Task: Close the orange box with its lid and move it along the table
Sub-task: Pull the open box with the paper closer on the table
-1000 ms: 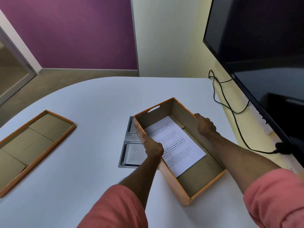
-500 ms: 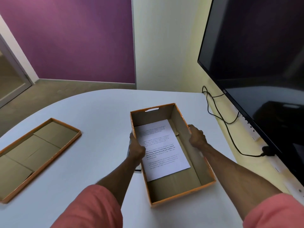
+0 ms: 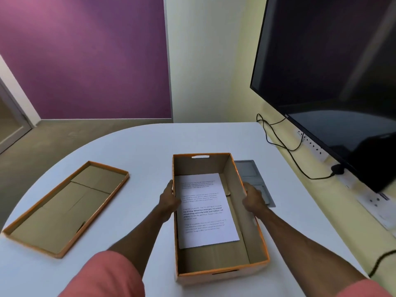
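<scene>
The orange box (image 3: 235,183) stands open on the white table (image 3: 139,151), long side pointing away from me, with a printed white sheet (image 3: 205,211) lying flat inside. My left hand (image 3: 169,198) grips its left wall and my right hand (image 3: 252,198) grips its right wall, both near the middle. The lid (image 3: 64,206) lies upside down on the table to the left, well apart from the box, its brown inside facing up.
A grey cable hatch (image 3: 252,174) is set in the table just right of the box. A large dark screen (image 3: 332,71) hangs on the right wall above a power strip (image 3: 310,144) and black cables (image 3: 285,144). The table's rounded edge runs along the far left.
Both hands have turned the box straight and slid it leftward off the grey hatch, which now shows to its right. The lid has not moved.
</scene>
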Demonstrator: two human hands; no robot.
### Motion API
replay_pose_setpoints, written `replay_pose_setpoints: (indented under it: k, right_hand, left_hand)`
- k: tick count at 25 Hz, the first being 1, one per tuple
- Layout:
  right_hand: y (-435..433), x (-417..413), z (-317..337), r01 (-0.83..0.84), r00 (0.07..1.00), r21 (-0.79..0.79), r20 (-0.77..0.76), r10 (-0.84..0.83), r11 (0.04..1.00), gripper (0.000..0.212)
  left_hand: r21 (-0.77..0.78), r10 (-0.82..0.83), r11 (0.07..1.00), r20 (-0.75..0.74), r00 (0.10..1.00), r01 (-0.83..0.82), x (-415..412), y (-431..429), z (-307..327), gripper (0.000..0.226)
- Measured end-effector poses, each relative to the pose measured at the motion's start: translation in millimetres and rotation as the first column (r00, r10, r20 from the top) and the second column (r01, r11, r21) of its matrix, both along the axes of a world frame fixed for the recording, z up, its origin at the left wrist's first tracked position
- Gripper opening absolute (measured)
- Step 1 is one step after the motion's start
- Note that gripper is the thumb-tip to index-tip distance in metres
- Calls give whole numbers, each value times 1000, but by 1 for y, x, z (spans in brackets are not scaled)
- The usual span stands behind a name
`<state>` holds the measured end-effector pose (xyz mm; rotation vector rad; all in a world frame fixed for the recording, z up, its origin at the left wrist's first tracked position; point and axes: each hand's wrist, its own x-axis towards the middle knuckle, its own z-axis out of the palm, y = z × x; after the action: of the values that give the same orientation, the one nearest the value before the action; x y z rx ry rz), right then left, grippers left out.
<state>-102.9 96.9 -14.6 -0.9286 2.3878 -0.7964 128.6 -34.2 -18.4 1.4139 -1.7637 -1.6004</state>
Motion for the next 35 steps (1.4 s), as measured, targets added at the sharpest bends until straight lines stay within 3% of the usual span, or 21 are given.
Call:
replay_pose_setpoints:
  k: [6, 12, 20, 32, 35]
  right_hand:
    - [38, 56, -16, 7, 1000, 70, -1, -7, 998, 68]
    - [61, 76, -25, -14, 999, 153, -36, 20, 988, 70]
    - [76, 85, -41, -38, 997, 233, -53, 52, 972, 72]
    - [76, 80, -44, -91, 995, 235, -22, 99, 968, 65]
    - [68, 82, -36, -124, 987, 205, -74, 142, 971, 67]
  left_hand:
    - [-6, -92, 996, 40, 995, 93, 51, 23, -19, 69]
    - [24, -102, 995, 156, 983, 99, 72, 53, -34, 84]
    - [-31, -21, 999, 167, 986, 27, 75, 82, -47, 56]
    - [2, -52, 999, 204, 978, 52, 74, 92, -53, 72]
    - [-79, -46, 994, 283, 958, 72, 80, 90, -44, 76]
